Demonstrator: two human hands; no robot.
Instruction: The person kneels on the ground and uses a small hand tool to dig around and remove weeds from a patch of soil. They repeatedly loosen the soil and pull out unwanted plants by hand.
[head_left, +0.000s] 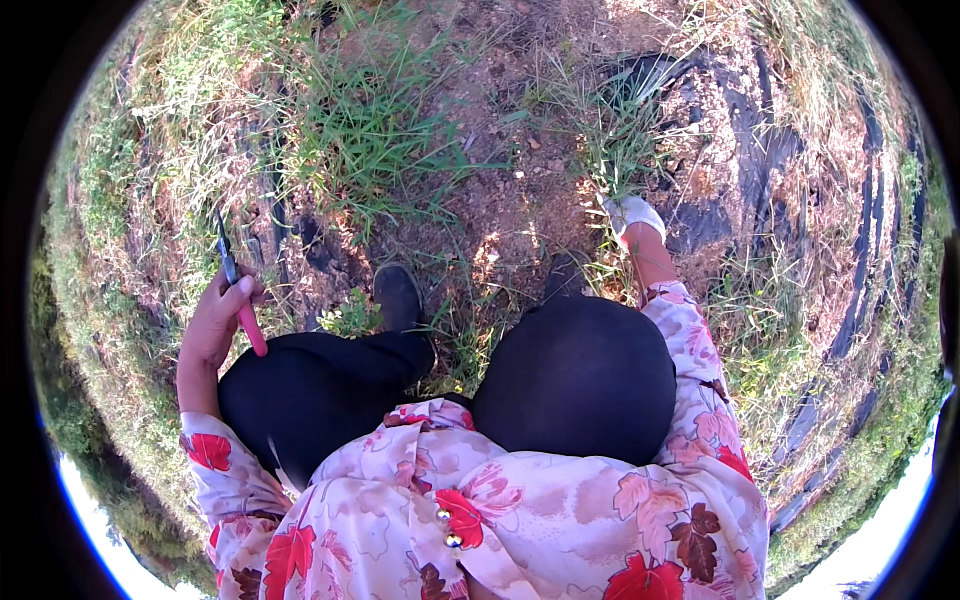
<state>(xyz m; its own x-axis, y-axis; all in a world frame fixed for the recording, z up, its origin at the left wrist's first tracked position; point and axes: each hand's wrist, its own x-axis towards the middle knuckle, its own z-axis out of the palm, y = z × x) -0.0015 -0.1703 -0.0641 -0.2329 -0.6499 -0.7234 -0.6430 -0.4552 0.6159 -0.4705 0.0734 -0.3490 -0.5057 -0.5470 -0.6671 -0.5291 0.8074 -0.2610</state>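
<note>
My bare left hand (223, 300) is wrapped around hand shears (251, 328) with a pink-red handle, held above my left knee. Their narrow dark blades (220, 229) point away from me and look closed together. My right hand (636, 215), in a white glove, reaches down past my right knee to the ground. Its fingers are at the base of a clump of green grass (621, 150), where the stems draw together. The fingertips are partly hidden among the blades.
Both my knees, in dark trousers (577, 375), are bent in front of me. A dark shoe (397, 296) rests on reddish soil (517, 150). A dense grass patch (375, 142) grows ahead on the left. Torn black plastic sheeting (757, 150) lies on the right among dry grass.
</note>
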